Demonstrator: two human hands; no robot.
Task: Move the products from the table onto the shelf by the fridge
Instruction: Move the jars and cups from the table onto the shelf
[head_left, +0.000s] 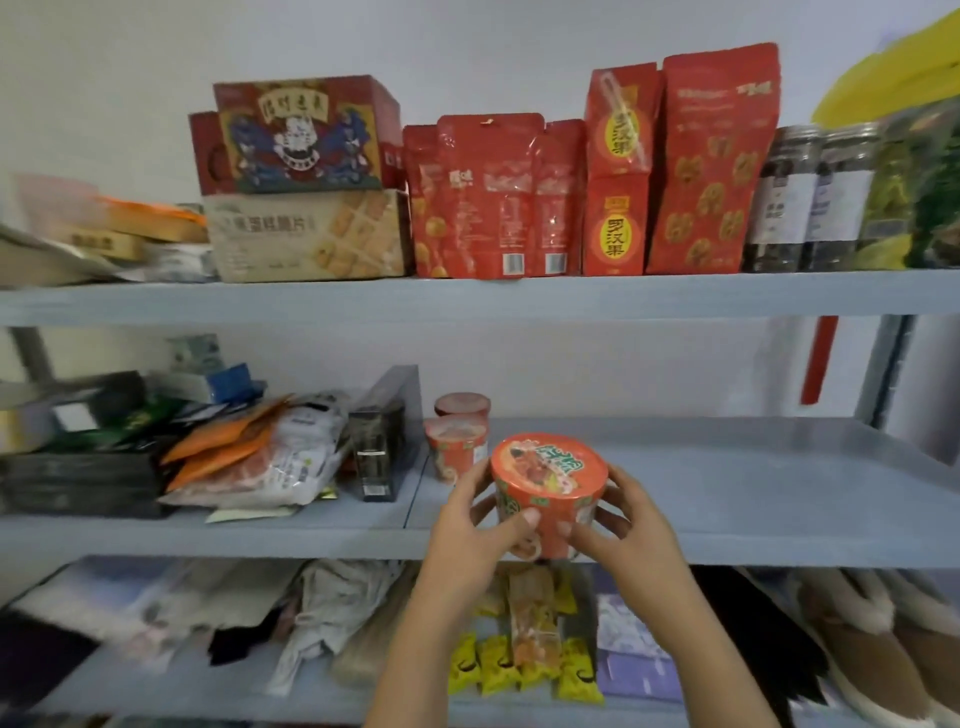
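Fingers (470, 483) of the left hand (467, 535) curl round the left side of a cup (548, 486), thumb pressed on its front wall. Fingers (621, 483) of the right hand (628, 530) wrap the right side likewise, thumb on the front, so both hands grip the cup between them. The cup, orange-red with a printed lid, is upright at the front edge of the middle shelf (727, 499), a little right of centre; whether its base touches the board I cannot tell. On that shelf, from the left, lie dark packs (78, 483), then orange and white pouches (260, 462), then a black box (376, 447) standing on end, then two more cups (457, 441) just behind and left of the held one, then bare grey board. The top shelf (467, 301) carries a beige box (306, 236) with a red box (306, 135) on it, red bags (493, 197) beside them, tall red packs (711, 161), and dark jars (810, 202) at the right. Below, the bottom shelf (208, 691) holds crumpled bags (322, 623), yellow packets (498, 665) under the hands, and tan slippers (872, 639) at the right. A white wall (571, 364) stands behind, with a red strip (821, 358) by the right post.
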